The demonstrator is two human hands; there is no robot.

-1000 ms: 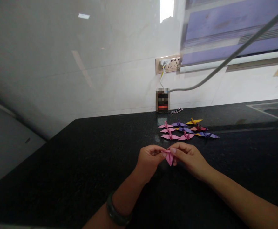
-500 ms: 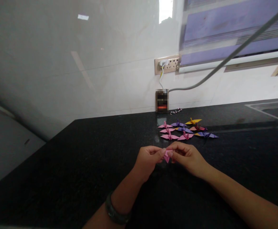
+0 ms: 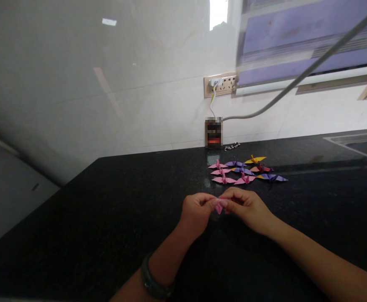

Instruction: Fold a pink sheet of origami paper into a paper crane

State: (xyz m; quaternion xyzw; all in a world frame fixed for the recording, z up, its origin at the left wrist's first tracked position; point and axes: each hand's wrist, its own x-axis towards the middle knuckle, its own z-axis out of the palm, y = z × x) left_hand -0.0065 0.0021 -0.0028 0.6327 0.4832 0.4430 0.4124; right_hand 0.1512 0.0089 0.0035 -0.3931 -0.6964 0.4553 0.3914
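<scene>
Between my two hands is a small folded pink paper [image 3: 219,208], its pointed lower end showing below the thumbs. My left hand [image 3: 199,209] pinches its left side between thumb and fingers. On the right side, my right hand [image 3: 244,206] grips it the same way, thumb close to the other thumb. Most of the paper is hidden by the fingers. Just beyond the hands, several folded paper cranes lie in rows, among them a pink crane [image 3: 224,179], a purple crane [image 3: 273,178] and a yellow crane [image 3: 255,160].
The black countertop [image 3: 108,218] runs back to a pale wall. A dark blurred box [image 3: 214,133] stands against the wall, with a beaded string [image 3: 232,147] beside it. A grey cable [image 3: 284,92] hangs from upper right, near a wall socket [image 3: 220,85]. A sink edge [image 3: 356,144] is at right.
My left thumb has shifted slightly closer to the right one, covering more of the pink paper. The cranes have not moved.
</scene>
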